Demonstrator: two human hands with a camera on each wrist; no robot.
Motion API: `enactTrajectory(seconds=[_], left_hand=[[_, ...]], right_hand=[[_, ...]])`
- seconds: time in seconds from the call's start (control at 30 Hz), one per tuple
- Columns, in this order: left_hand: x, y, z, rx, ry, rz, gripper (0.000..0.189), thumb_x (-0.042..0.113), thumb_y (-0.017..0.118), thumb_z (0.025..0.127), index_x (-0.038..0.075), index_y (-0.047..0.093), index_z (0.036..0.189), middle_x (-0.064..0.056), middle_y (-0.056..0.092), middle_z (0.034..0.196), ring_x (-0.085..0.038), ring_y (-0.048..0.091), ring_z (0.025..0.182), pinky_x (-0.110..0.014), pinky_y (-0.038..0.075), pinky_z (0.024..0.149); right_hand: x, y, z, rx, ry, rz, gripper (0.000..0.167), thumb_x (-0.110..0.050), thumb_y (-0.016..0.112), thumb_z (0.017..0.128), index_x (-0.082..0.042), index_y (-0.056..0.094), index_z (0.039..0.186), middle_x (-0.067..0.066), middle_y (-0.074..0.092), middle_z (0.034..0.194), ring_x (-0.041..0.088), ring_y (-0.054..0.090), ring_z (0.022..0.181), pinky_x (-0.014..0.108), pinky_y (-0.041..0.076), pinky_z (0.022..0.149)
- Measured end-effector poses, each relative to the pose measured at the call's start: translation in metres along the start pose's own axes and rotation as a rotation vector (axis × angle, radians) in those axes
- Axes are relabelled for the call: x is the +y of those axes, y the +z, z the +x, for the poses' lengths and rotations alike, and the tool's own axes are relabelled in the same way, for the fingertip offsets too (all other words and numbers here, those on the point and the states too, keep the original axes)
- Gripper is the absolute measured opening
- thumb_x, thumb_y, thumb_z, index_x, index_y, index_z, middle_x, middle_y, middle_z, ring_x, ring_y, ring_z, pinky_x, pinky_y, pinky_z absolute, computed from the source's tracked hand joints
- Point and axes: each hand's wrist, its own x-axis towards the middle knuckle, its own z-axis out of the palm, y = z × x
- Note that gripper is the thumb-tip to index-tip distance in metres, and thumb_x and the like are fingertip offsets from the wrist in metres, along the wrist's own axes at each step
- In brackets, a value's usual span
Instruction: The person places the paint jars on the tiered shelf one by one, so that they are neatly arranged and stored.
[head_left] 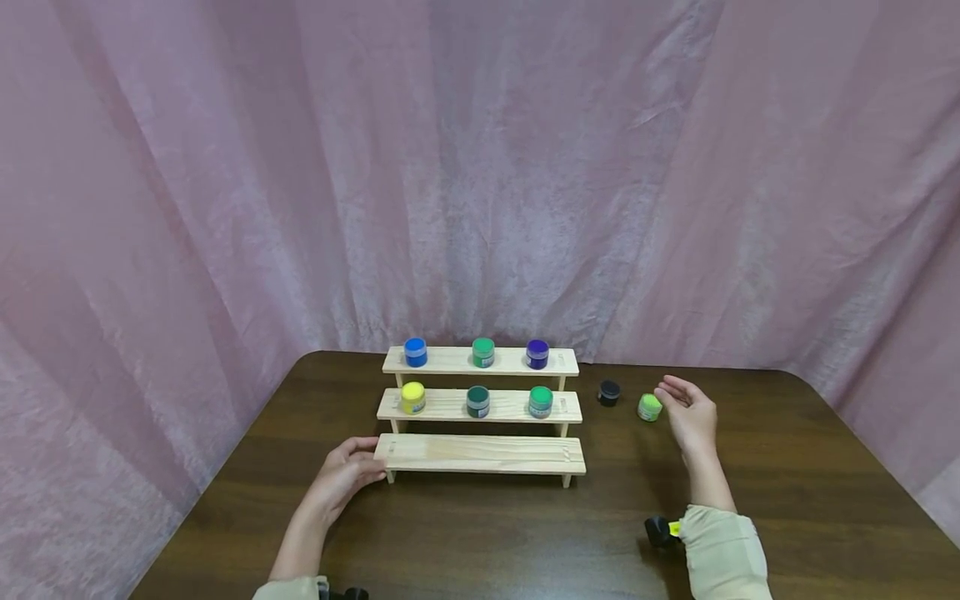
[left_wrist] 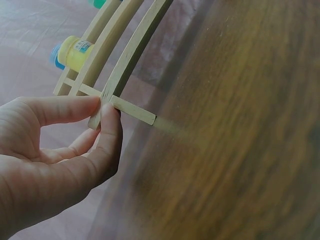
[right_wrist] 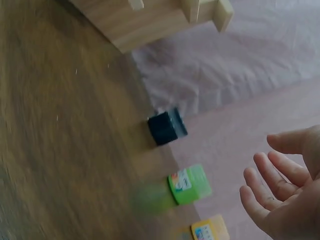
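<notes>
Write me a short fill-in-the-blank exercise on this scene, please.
The left grip pinches the bottom shelf at its ____ end.
The right grip holds ____.
On the top shelf, the green jar stands between the blue jar and the ____ one.
The middle shelf bears ____ jars.

Missing words: left; nothing; purple; three.

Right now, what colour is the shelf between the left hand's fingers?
Pale, yellowish wood; the shelf shows best in the head view.

Right grip (right_wrist: 296, 206) near dark jar (right_wrist: 164, 128), green jar (right_wrist: 189, 185) and cut-off yellow jar (right_wrist: 210, 231) on brown table (right_wrist: 75, 150).
</notes>
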Motion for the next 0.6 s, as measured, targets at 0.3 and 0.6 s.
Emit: enactTrajectory(seconds=[0.3, 0.6], left_hand=[[0.001, 0.001, 0.001, 0.000, -0.004, -0.003, 0.053, -0.006, 0.058, 0.086, -0.013, 0.037, 0.134, -0.006, 0.064, 0.090, -0.010, 0.062, 0.078, -0.019, 0.056, 0.073], [0.001, 0.001, 0.000, -0.002, 0.007, 0.008, 0.054, -0.006, 0.058, 0.085, -0.013, 0.037, 0.134, -0.007, 0.063, 0.093, -0.012, 0.061, 0.080, -0.020, 0.055, 0.074]], right_hand=[[0.017, -0.009, 0.011, 0.076, 0.019, 0.004, 0.037, -0.012, 0.061, 0.094, 0.004, 0.058, 0.127, -0.042, 0.048, 0.071, -0.025, 0.049, 0.071, -0.001, 0.043, 0.066], [0.035, -0.013, 0.018, 0.082, 0.097, -0.075, 0.043, -0.015, 0.062, 0.093, 0.002, 0.055, 0.133, -0.007, 0.068, 0.107, -0.010, 0.051, 0.090, 0.001, 0.038, 0.073]])
